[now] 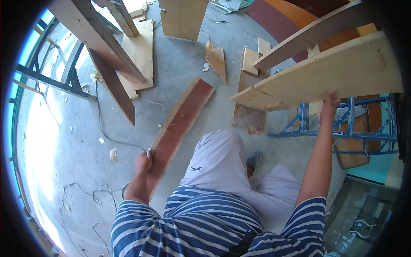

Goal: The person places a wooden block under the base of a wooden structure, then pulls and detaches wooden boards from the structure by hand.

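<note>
A long plank with a reddish-brown face and a pale edge slants across the floor on my left side. My left hand grips its near part by the left edge, with the thumb on top. Over on the right, my right hand is closed on the lower edge of a pale plywood board. Its fingertips show against the board's face; the rest of the grip is partly hidden. Behind that board runs a second, browner board, roughly parallel to it.
A blue metal stand is below the plywood board. Upright brown boards rise at the upper left, near a dark metal frame. A wood offcut and a cable lie on the grey floor.
</note>
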`<action>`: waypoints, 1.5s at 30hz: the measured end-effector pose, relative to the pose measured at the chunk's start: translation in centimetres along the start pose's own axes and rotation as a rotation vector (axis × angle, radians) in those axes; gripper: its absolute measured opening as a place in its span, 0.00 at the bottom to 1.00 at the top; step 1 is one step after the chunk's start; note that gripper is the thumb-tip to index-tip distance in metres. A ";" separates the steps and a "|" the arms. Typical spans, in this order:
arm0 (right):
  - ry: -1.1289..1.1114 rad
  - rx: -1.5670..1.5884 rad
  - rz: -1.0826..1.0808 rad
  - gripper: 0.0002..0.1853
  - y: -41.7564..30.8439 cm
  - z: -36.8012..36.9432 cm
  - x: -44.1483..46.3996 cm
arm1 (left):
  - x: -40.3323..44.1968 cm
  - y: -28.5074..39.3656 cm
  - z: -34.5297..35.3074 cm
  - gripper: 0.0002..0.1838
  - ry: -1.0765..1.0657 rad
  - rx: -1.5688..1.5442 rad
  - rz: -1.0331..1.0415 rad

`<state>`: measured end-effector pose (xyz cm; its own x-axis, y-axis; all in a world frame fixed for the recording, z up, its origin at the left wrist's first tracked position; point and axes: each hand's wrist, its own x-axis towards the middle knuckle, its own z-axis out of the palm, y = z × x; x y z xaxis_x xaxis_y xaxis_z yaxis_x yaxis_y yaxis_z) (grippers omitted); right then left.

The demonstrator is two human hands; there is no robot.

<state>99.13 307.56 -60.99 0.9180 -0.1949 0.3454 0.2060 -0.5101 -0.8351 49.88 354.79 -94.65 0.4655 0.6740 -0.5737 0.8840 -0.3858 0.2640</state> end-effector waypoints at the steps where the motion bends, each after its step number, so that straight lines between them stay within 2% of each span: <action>1: 0.003 -0.003 0.003 0.49 0.0 0.0 0.1 | -0.1 0.1 0.1 0.31 0.007 -0.008 -0.009; 13: -0.004 -0.027 -0.012 0.50 -0.1 0.0 -0.1 | 0.2 4.1 0.6 0.33 -0.059 0.029 0.043; 29: -0.010 -0.057 -0.014 0.51 -0.6 0.1 -0.4 | 0.0 4.5 2.7 0.31 -0.153 0.035 0.001; 45: -0.011 -0.050 -0.033 0.52 -0.4 0.0 -0.3 | 0.6 4.6 2.8 0.34 -0.203 0.077 -0.060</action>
<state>98.79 307.86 -60.73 0.9147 -0.1684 0.3673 0.2191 -0.5569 -0.8011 54.10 351.69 -95.99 0.3872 0.5591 -0.7331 0.9002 -0.4012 0.1695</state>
